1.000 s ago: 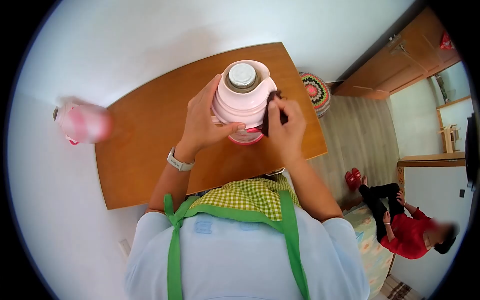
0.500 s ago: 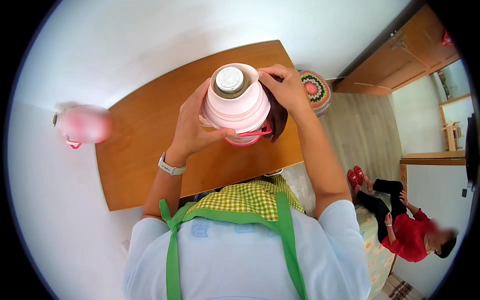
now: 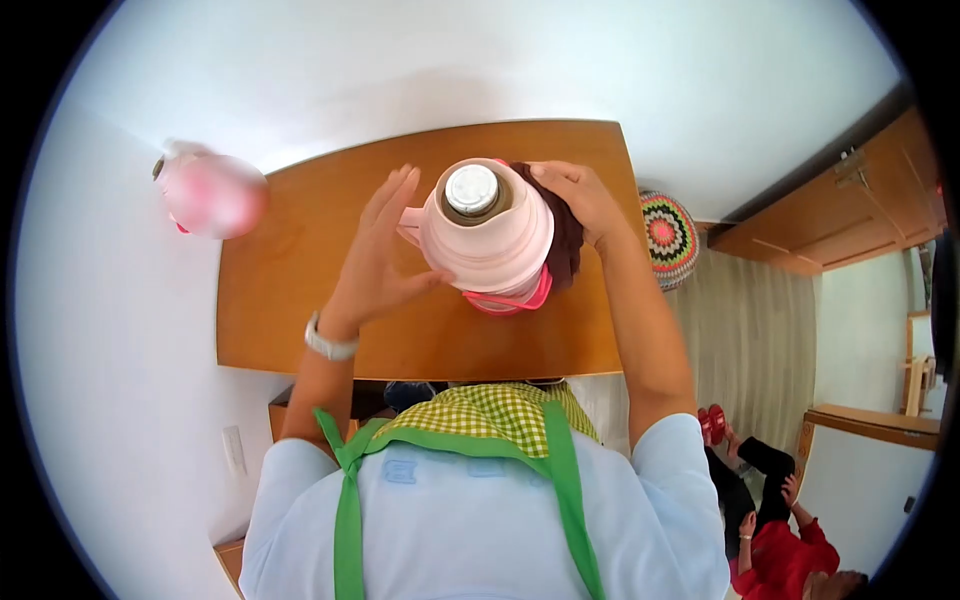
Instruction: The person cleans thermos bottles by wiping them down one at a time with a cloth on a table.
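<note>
A pink thermos jug (image 3: 490,240) with a whitish round stopper (image 3: 471,190) stands over the wooden table in the head view, its spout towards the right. My left hand (image 3: 378,262) is beside its left side, fingers spread, the thumb tip at the jug's lower body and the other fingers off it. My right hand (image 3: 583,205) presses a dark brown cloth (image 3: 563,240) against the jug's right side. Part of the cloth hangs below that hand. A pink handle band shows at the jug's lower front.
The wooden table (image 3: 300,290) lies under the jug. A second pink thermos (image 3: 212,193), blurred, is at its left end. A crocheted round stool (image 3: 668,235) stands right of the table. At the lower right sits a person in red (image 3: 785,555). A brown door (image 3: 820,215) is behind.
My left hand's fingers have come away from the jug and spread. The jug has turned, its pale handle now showing at the left. The camera view has also turned and shifted.
</note>
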A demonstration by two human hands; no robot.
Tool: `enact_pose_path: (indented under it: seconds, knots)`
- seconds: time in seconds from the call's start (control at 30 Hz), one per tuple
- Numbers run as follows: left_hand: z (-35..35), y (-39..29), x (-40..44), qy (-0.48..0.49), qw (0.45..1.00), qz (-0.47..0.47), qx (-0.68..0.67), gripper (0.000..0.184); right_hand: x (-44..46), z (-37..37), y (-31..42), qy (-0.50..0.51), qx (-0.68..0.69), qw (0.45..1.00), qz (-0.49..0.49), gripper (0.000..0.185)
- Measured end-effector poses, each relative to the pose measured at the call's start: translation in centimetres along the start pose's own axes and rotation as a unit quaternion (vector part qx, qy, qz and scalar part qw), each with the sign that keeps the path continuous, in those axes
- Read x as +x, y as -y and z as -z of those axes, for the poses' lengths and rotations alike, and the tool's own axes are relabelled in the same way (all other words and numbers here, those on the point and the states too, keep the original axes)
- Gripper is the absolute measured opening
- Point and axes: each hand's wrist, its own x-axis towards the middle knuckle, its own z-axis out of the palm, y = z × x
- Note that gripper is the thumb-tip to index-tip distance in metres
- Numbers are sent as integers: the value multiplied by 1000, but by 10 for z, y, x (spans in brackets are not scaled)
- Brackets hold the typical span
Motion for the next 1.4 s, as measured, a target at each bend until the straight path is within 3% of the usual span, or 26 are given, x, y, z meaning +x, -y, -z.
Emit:
enact_pose_path:
  seconds: [0.07,0.13,0.17,0.23,0.3,0.37,0.43,0.53,0.6,0.63,0.67,0.77,0.83,0.87,0.93,1.13,1.2,1.23,1.33,1.4]
  knots:
    - [-6,-17,-14,-31,999,20,26,98,-1,-3,-5,-13,-1,1000,14,32]
    - [-27,-46,-12,-124,979,103,-124,99,-7,-9,-10,-20,28,996,81,32]
    - [-37,-53,-2,-113,979,94,-143,99,-16,-14,-5,-30,94,993,57,31]
    - [-55,-60,26,-206,958,87,-178,92,-7,-9,-24,-77,-59,989,114,29]
    - [-63,-66,42,-253,946,145,-139,93,-8,-15,-26,-72,-22,988,135,30]
    - [-63,-69,52,-304,943,138,13,92,-19,-22,-17,-126,-108,968,188,30]
    - [-65,-58,53,-291,948,121,38,90,-24,-21,-30,-164,-123,954,220,28]
    - [-55,-38,58,-219,969,108,-43,80,-31,-27,-39,-236,-128,934,234,28]
    - [-44,-12,65,-167,982,82,-38,72,-19,-36,-60,-295,-122,883,344,25]
    - [-41,-21,69,-148,982,104,-54,72,-18,-42,-66,-307,-118,878,347,28]
    - [-37,-28,69,-137,978,108,-117,70,-28,-50,-64,-303,-117,888,326,36]
    - [-27,-20,71,-104,982,76,-138,73,-43,-70,-71,-312,-67,897,305,43]
    - [-13,-1,77,-2,990,-48,-131,79,-48,-77,-76,-338,-49,879,332,43]
    - [-7,0,77,-6,992,-45,-121,79,-52,-80,-74,-330,-42,882,335,43]
    - [-5,3,83,26,989,-73,-123,86,-62,-82,-71,-360,-79,875,314,42]
    - [-3,4,93,94,979,-112,-144,88,-57,-77,-73,-395,-9,888,237,28]
    - [3,-2,88,99,982,-73,-146,90,-65,-81,-69,-406,-43,866,288,23]
    - [8,-9,82,111,979,-21,-171,93,-70,-83,-60,-406,-42,879,248,21]
    - [-2,-19,59,21,984,-77,-156,96,-73,-75,-56,-377,-65,882,274,22]
    - [-18,-27,50,-9,983,-44,-178,96,-79,-67,-40,-349,-66,894,272,24]
